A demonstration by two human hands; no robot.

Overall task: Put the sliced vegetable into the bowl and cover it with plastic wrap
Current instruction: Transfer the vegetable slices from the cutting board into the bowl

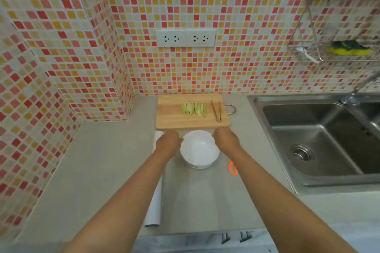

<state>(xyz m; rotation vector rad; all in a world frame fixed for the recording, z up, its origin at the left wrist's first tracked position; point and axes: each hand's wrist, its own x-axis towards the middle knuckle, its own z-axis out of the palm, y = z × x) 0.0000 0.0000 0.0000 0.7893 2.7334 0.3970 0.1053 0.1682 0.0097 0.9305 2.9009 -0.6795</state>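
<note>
At lower left of centre a roll of plastic wrap (154,201) lies lengthwise on the grey counter (92,170), its far end passing under the left forearm. Just right of it, the left hand (167,143) rests against the left rim of the white bowl (199,150), fingers curved over the edge; whether they actually grasp the rim or only touch it I cannot tell. The bowl sits at frame centre and is empty. The right hand (225,139) meets the bowl's right rim in the same way, its hold equally unclear.

Above the bowl, the wooden cutting board (170,117) carries the sliced green vegetable (194,108) in a fanned row near its middle, with wooden tongs (217,111) lying beside the slices to the right. An orange rubber band (232,168) lies on the counter lower right of the bowl, and the steel sink (318,139) fills the right side.

Nothing has reached the bowl yet. The slices look thin and slick, so tongs closed too loosely could drop some onto the counter during transfer. The bowl is light; nudging it while reaching for the board could slide it towards the rubber band.
</note>
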